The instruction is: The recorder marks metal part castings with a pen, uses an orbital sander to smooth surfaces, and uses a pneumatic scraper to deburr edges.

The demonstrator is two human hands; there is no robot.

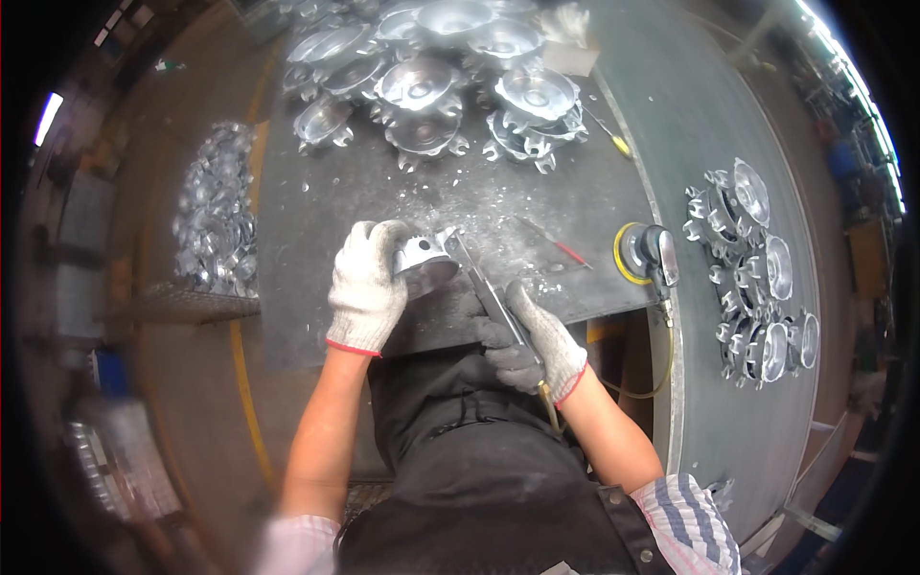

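My left hand, in a white knit glove with a red cuff, is closed round a silvery cast metal part above the near part of the dark workbench. My right hand, gloved in white and grey, grips an air belt sander, a slim tool with a long narrow arm. The tip of its arm is close beside the casting's upper edge; whether they touch I cannot tell. From the tool's lower end runs a brass-coloured fitting and hose.
Stacked flanged castings fill the bench's far side. To the right lie a red-handled tool, a round sander with a yellow rim, and a yellow-handled tool. More castings stand on the green belt. A bin of metal pieces is left.
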